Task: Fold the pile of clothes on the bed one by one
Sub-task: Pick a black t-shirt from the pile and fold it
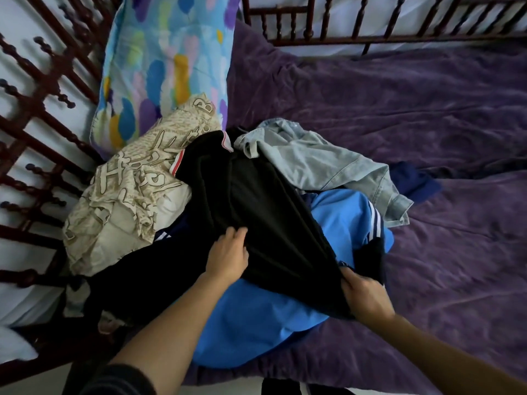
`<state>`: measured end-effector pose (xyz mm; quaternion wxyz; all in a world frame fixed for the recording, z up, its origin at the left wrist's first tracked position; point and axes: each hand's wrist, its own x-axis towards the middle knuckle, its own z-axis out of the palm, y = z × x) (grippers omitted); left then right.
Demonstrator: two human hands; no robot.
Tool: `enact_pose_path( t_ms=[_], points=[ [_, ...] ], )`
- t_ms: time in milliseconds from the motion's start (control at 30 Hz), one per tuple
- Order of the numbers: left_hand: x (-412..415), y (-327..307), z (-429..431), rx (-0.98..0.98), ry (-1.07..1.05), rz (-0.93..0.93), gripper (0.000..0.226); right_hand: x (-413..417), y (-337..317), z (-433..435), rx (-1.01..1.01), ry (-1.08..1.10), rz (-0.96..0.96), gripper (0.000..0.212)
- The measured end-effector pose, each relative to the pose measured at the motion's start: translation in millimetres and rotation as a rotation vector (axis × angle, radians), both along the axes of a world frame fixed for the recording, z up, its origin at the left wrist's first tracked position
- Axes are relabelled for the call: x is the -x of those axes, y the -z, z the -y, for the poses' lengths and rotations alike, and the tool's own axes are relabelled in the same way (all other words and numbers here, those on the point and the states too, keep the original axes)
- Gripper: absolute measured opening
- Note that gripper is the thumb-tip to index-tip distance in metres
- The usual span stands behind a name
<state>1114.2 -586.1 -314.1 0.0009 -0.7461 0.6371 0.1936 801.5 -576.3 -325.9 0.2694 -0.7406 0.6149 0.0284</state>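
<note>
Lettering shows only on the beige printed cloth [122,201], left of the black garment [256,201]: large outlined capitals, among them an H and a B, the rest too creased to read. No brand tag can be made out. The black garment has a red-and-white striped band at its far end and lies on top of the pile of clothes. The left hand [228,252] grips a fold near its middle, fingers curled into the cloth. The right hand [365,295] holds its near right edge, fingers closed round the fabric.

Under the black garment lies a bright blue garment [256,323] with white stripes. A pale denim shirt [313,163] spreads to the right of the black garment and behind it. A dark blue piece [413,181] lies further right, apart from the pile.

Right of the black garment the purple bedspread [427,109] lies wrinkled and open as far as the bed's edge. Behind the black garment and to its left a patterned pillow [165,58] leans against the dark wooden rail [370,38], which runs along the far and left sides before a white wall.
</note>
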Motion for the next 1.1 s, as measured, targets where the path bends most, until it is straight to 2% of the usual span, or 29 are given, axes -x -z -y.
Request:
enact_pose_path(
  t_ms=[67,100,167,233,300,400,467,500,633,700,733,767,833,900,933,1000,1033,1100],
  points=[
    [17.6,0.9,26.5,0.072,0.162,0.157,0.071,44.9,11.9,-8.0,-0.1,0.012,-0.223,0.032],
    [29.5,3.1,36.8,0.046,0.259,0.195,0.078,58.0,17.6,-6.9,-0.171,-0.024,-0.32,0.033],
    [52.9,16.1,45.7,-0.076,0.414,0.247,0.067,67.2,21.8,3.1,-0.31,-0.046,-0.38,0.032],
    [67.9,27.7,42.3,-0.198,0.438,0.309,0.037,63.2,25.3,22.5,-0.395,0.008,-0.28,0.036],
    [72.6,33.2,34.2,-0.161,0.399,0.276,0.023,50.5,28.6,51.5,-0.371,0.118,-0.093,0.049],
    [68.1,18.6,7.9,0.02,0.27,0.045,0.016,15.2,31.6,93.9,-0.357,0.378,0.258,0.072],
    [56.8,6.9,-26.9,0.032,0.197,0.028,0.02,-12.0,33.8,108.6,-0.424,0.492,0.43,0.086],
    [50.4,3.2,-51.2,-0.022,0.167,0.043,0.021,-24.8,33.3,108.3,-0.451,0.463,0.439,0.085],
    [33.2,1.0,-130.4,-0.361,0.037,-0.036,0.019,-53.0,33.2,56.1,-0.447,0.101,0.291,0.041],
    [35.2,3.1,-131.1,-0.479,0.008,-0.117,0.017,-43.8,31.9,24.3,-0.349,-0.055,0.116,0.034],
    [38.4,2.8,-122.6,-0.468,-0.001,-0.139,0.018,-33.2,31.7,13.3,-0.284,-0.109,0.026,0.034],
    [41.4,1.7,-109.5,-0.386,-0.004,-0.145,0.019,-20.4,31.8,5.8,-0.236,-0.143,-0.03,0.034],
    [47.3,0.8,-70.2,-0.026,0.033,-0.111,0.02,6.0,32.3,2.2,-0.179,-0.16,-0.053,0.033],
    [48.6,1.2,-21.4,0.295,0.025,0.01,0.036,26.4,33.3,6.1,-0.15,-0.161,-0.041,0.03],
    [44.9,2.6,2.9,0.339,-0.072,0.058,0.05,34.8,34.1,7.3,-0.157,-0.149,-0.035,0.027],
    [31.6,5.7,41.0,0.151,-0.348,0.035,0.076,50.7,35.5,3.6,-0.2,-0.095,-0.032,0.022],
    [25.2,10.2,51.4,0.022,-0.463,-0.022,0.08,59.5,37.1,-0.5,-0.222,-0.064,-0.049,0.021],
    [21.2,16.0,52.1,-0.131,-0.512,-0.155,0.057,78.9,41.8,-10.8,-0.293,-0.004,-0.084,0.018]
  ],
)
